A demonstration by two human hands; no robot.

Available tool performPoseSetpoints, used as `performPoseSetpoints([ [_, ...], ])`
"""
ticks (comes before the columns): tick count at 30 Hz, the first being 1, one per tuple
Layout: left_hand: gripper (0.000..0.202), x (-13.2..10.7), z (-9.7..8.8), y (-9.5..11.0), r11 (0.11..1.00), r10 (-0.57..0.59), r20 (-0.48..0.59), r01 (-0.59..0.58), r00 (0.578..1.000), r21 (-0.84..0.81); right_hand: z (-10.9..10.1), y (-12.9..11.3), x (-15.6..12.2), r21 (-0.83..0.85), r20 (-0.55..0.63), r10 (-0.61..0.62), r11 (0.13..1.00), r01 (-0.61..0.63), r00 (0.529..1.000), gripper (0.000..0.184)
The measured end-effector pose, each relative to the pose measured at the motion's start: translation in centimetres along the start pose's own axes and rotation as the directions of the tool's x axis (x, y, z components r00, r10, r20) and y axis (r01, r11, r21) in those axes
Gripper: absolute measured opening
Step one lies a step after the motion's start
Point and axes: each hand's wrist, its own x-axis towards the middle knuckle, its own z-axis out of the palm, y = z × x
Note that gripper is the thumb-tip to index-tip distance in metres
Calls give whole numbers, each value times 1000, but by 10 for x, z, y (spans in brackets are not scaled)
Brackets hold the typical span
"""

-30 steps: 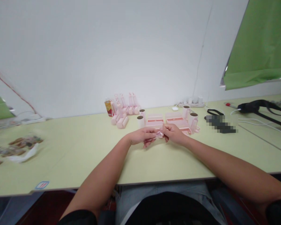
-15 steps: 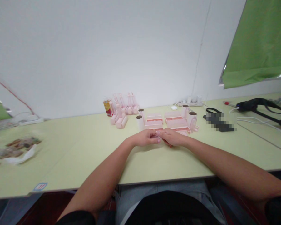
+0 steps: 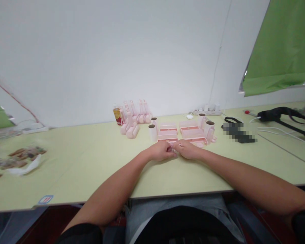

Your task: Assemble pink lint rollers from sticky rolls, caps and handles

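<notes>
My left hand [image 3: 162,151] and my right hand [image 3: 187,149] meet over the table, fingers bent inward and thumbs close together. Both are closed around something small and pale pink, mostly hidden by the fingers, so its kind cannot be told. Just beyond them lie several open pink plastic cases [image 3: 191,130], some partly covered by my hands. A white paper roll with a brown core [image 3: 153,134] stands upright left of the cases, with another behind it. On the right side stands another such roll [image 3: 208,128], beside pink plastic parts.
Several pink handled pieces [image 3: 132,130] stand at the back left, near a yellow and red drink carton [image 3: 117,116]. A power strip [image 3: 207,112] runs along the wall. To the right lie a black strap [image 3: 232,120] and black headgear [image 3: 282,113] with white cables. Bagged items [image 3: 22,157] lie far left.
My left hand has shifted slightly right, and its fingers have tilted downward. The reddish-orange bit under my right hand no longer shows. The view has moved a little.
</notes>
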Motion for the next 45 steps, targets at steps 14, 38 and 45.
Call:
performPoseSetpoints([
  [14,32,3,8,-4,994,-48,-37,51,998,93,10,-1,-1,-97,-102,-12,995,2,995,58],
  [38,33,2,5,8,942,-47,-211,113,976,315,-4,-9,-2,184,7,134,974,-133,991,62],
  [45,31,0,-2,1,980,35,-147,-5,988,199,-3,-11,-3,141,11,157,978,-157,988,55],
])
